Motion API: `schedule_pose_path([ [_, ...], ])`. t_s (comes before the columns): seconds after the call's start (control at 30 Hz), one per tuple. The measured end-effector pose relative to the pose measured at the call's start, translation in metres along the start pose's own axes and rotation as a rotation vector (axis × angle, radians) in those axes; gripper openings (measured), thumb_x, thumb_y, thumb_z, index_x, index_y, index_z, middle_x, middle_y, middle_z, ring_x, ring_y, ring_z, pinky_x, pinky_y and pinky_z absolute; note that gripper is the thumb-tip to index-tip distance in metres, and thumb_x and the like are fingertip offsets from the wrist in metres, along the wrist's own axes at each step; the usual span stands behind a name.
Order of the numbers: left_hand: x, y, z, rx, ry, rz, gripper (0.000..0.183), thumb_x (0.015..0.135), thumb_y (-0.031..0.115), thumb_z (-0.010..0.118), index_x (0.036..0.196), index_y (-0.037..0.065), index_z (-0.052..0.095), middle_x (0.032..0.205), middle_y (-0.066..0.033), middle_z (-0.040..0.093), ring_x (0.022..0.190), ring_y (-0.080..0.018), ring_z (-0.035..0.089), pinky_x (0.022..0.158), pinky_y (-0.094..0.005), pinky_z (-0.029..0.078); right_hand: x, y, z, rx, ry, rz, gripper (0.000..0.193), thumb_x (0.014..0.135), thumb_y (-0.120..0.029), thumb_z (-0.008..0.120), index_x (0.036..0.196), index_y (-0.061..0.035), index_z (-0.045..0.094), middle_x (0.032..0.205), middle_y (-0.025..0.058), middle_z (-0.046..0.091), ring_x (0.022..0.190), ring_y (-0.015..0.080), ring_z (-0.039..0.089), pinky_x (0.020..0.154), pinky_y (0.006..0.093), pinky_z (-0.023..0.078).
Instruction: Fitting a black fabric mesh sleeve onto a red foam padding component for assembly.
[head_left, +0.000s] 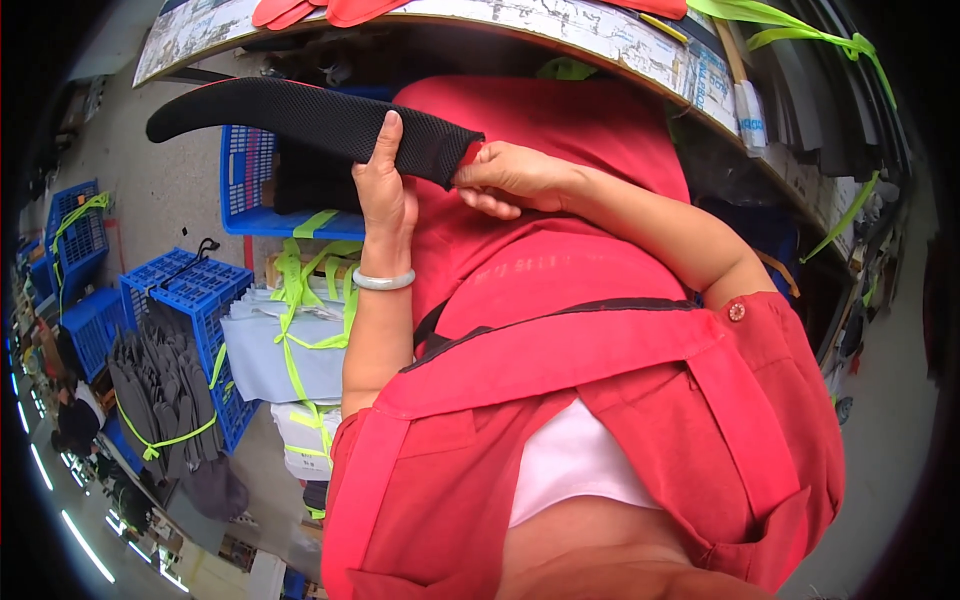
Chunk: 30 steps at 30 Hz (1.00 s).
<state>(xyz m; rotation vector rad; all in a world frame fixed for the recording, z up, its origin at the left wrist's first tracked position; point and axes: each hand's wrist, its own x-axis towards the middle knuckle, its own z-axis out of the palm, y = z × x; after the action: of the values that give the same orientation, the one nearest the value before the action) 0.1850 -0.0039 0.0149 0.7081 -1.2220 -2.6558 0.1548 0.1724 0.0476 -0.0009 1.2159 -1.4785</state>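
Note:
A long, curved black mesh fabric sleeve (290, 112) stretches across in front of me, its rounded tip toward the far left. A thin strip of red shows along its upper edge and a bit of red at its right end. My left hand (385, 180) is wrapped round the sleeve near that end, thumb on top and the other fingers hidden behind it. At the right end, my right hand (515, 178) pinches the edge with bent fingers, close to the red bit. The sleeve is held above my red apron (570, 120).
A worktable (560, 38) with worn edges runs along the far side, holding red flat pieces (365, 8). Left of me are a blue crate (240, 180), tied grey bundles (275, 340) and another blue crate (185, 285). Dark sheets (830, 70) hang at far right.

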Motion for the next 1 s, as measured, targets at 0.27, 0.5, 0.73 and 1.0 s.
schedule_pose_path([
  [0.27, 0.004, 0.0, -0.005, 0.072, 0.018, 0.131, 0.014, 0.087, 0.009, 0.07, 0.1, 0.002, 0.067, 0.098, -0.0034, 0.066, 0.085, -0.0111, 0.063, 0.082, -0.0263, 0.052, -0.005, -0.028, -0.046, -0.198, 0.348, -0.332, 0.043, 0.099, -0.041, 0.048, 0.109, -0.003, 0.065, 0.097, 0.0047, 0.064, 0.085, 0.0082, 0.06, 0.074, 0.0221, 0.05],
  [0.5, -0.026, -0.016, 0.011, 0.083, -0.31, -0.263, 0.013, 0.088, 0.003, 0.066, 0.1, -0.002, 0.064, 0.084, -0.0069, 0.066, 0.063, -0.0143, 0.063, 0.058, -0.0255, 0.053, 0.018, -0.024, -0.029, -0.353, 0.357, -0.422, 0.03, 0.094, -0.03, 0.061, 0.091, -0.0011, 0.065, 0.073, 0.0001, 0.062, 0.068, 0.006, 0.057, 0.062, 0.0221, 0.047],
  [0.73, -0.013, -0.01, -0.004, 0.151, -0.35, -0.243, 0.019, 0.087, 0.007, 0.067, 0.104, 0.0, 0.062, 0.091, -0.0064, 0.066, 0.079, -0.0141, 0.063, 0.07, -0.0254, 0.052, 0.017, -0.027, -0.015, -0.858, 0.44, -0.523, 0.034, 0.094, -0.031, 0.061, 0.088, 0.0021, 0.058, 0.068, 0.005, 0.055, 0.065, 0.0099, 0.05, 0.058, 0.0293, 0.042],
  [1.0, 0.017, 0.012, -0.018, -0.059, 0.015, -0.07, 0.014, 0.085, 0.009, 0.071, 0.095, 0.0, 0.067, 0.088, -0.0111, 0.069, 0.08, -0.0202, 0.067, 0.078, -0.0314, 0.054, 0.002, -0.017, -0.001, -0.844, 0.232, -0.425, 0.041, 0.091, -0.037, 0.062, 0.101, 0.0021, 0.059, 0.084, 0.0232, 0.062, 0.08, 0.0348, 0.064, 0.071, 0.0405, 0.048],
])
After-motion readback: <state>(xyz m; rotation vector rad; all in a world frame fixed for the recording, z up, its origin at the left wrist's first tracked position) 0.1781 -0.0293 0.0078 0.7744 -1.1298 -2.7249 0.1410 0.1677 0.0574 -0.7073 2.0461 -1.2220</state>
